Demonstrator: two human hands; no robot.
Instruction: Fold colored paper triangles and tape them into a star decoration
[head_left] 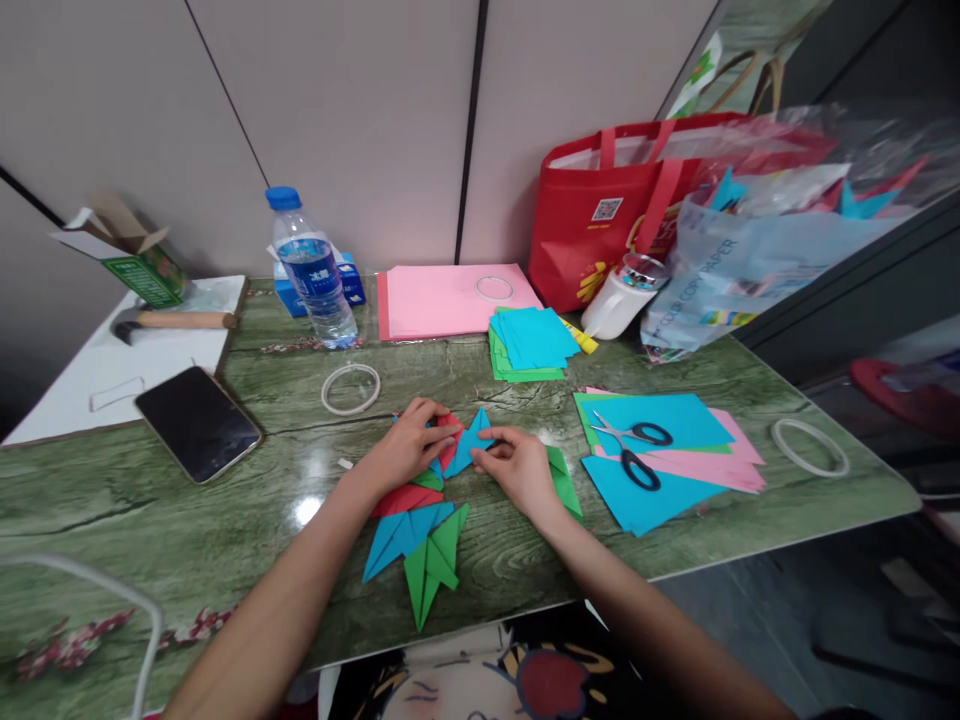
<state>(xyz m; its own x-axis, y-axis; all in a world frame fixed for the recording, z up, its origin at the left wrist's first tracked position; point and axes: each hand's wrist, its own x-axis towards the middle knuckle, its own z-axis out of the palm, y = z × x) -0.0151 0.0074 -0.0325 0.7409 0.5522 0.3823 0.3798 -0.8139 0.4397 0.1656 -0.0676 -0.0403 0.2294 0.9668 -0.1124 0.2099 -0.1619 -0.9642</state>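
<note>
- Walls of pale grey panels (360,90) with dark seams rise behind; grey tiled floor (720,620) shows at lower right.
- Glossy green wood-grain surface (240,520), printed with pink blossoms, carries everything; light paper could slide on it if nudged.
- Red fabric tote bag (570,220) stands at the back right, with a clear plastic bag (772,250) of coloured paper leaning beside it; a bump could make the latter slump.
- Transparent water bottle with a blue cap (315,275) stands at the back left; a stray elbow could topple it.
- Blue, pink and green paper sheets (697,415) lie at the right under black-handled metal scissors (621,434), whose parted blades could nick a careless hand.
- Bare left hand (409,442) bends over a red folded-paper piece (448,455); I cannot tell whether its fingers are clamped.
- Bare right hand (521,468) pinches a blue folded-paper piece (469,443) by its right side, thumb and index fingers closed on it, between the hands; too hard a squeeze could crease it, a loose one drop it.
- Green folded-paper piece (435,560) points towards the front edge; a brushing forearm could push it off.
</note>
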